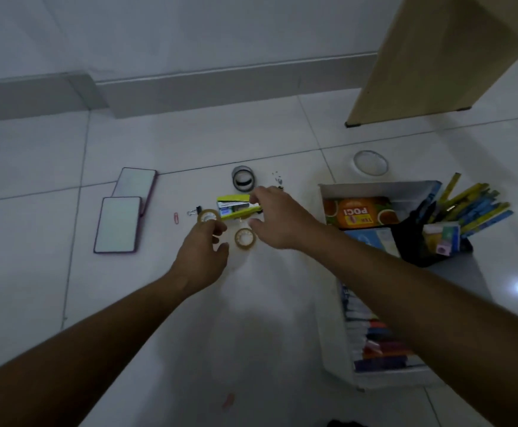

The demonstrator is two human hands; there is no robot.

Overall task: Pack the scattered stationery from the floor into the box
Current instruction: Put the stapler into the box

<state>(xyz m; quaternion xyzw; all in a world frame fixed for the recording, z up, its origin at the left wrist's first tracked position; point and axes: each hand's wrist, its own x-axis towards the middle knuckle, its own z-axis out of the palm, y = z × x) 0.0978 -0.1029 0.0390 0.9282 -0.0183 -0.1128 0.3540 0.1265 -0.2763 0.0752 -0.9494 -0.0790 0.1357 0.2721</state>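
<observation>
Left of the box (374, 188), the yellow stapler (236, 208) lies on the floor (251, 143), long axis pointing roughly boxward, under the nearer right hand (279, 224), whose grip is spread open and empty, while the left hand (202, 254), farther out, appears to pinch a tape roll (208, 215).

Yel-grn stapler (235, 210), tan tape roll (208, 216), wht box (374, 188)
</observation>
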